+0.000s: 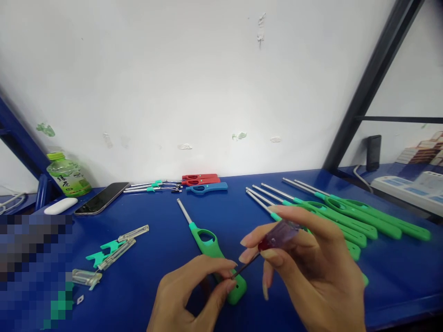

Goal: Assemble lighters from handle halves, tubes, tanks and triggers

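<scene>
My right hand [311, 267] is closed round a small screwdriver [277, 237] with a clear purple-red handle; its thin dark shaft points down and left. My left hand [194, 295] pinches thumb and forefinger together at the shaft's tip, just above the butt end of a green long-nosed lighter [211, 249] that lies on the blue table [242, 203]. What the left fingers hold, if anything, is too small to make out.
Several green lighters [346, 214] lie in a row at the right. Red and blue lighters [202, 182] sit by the wall. Loose green and clear lighter parts [114, 246] lie at the left, beyond them a phone [102, 198], a white case [60, 205] and a green bottle [69, 175]. A power strip [411, 186] stands far right.
</scene>
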Available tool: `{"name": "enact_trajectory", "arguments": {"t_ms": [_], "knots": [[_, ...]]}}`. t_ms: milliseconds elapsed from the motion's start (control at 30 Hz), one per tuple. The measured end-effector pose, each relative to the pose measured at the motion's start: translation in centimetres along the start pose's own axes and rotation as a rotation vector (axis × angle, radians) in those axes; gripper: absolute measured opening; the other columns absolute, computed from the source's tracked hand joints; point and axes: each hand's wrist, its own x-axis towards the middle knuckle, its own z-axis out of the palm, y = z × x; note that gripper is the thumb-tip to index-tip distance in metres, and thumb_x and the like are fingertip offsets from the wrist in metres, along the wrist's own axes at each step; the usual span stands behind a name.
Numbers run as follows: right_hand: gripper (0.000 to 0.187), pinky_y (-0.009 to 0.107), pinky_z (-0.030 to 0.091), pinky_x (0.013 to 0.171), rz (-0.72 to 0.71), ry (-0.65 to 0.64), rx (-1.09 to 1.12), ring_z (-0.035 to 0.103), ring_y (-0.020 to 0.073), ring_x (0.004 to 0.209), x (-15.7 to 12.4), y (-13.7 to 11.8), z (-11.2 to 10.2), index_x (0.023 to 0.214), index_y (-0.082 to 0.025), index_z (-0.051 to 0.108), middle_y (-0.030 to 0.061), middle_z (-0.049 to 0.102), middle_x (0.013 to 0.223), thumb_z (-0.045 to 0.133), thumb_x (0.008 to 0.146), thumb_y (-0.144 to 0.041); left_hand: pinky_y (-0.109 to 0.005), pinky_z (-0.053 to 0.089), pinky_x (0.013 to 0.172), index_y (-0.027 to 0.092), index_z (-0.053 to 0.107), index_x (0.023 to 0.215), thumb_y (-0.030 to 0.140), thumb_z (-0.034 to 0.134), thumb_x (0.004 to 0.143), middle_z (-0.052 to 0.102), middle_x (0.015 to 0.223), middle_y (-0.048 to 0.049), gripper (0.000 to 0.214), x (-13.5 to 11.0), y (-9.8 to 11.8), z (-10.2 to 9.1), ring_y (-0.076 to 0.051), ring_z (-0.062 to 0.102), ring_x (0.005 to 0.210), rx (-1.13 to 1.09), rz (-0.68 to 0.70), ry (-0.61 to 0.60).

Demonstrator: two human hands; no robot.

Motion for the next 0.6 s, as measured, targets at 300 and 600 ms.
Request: {"name": "enact_trajectory", "arguments": {"t_ms": [300,600], "knots": [[0.060,0.016,0.065,0.065,-0.034,-0.175,-0.168,0.079,0.0091,0.083,-0.2,0.7,-0.2,0.150,-0.043,0.062,-0.0066,0.083,0.109,0.069,0.102,-0.008,-0.021,0.063,0.087,0.038,0.072,0.125,0.007,0.074,0.095,0.082,0.109,0.0078,0.043,-0.4,-1.2,1.2,-0.013,0.079,0.097,0.175,0.172,-0.010],[0.055,0.019,0.063,0.057,0.012,-0.213,-0.214,0.076,0.0107,0.073,-0.2,0.5,-0.6,0.146,-0.042,0.064,-0.0051,0.082,0.109,0.067,0.103,-0.009,-0.022,0.064,0.087,0.033,0.073,0.123,0.009,0.074,0.098,0.083,0.111,0.0041,0.034,-0.4,-1.2,1.3,-0.015,0.080,0.096,0.204,0.192,-0.054]]}}
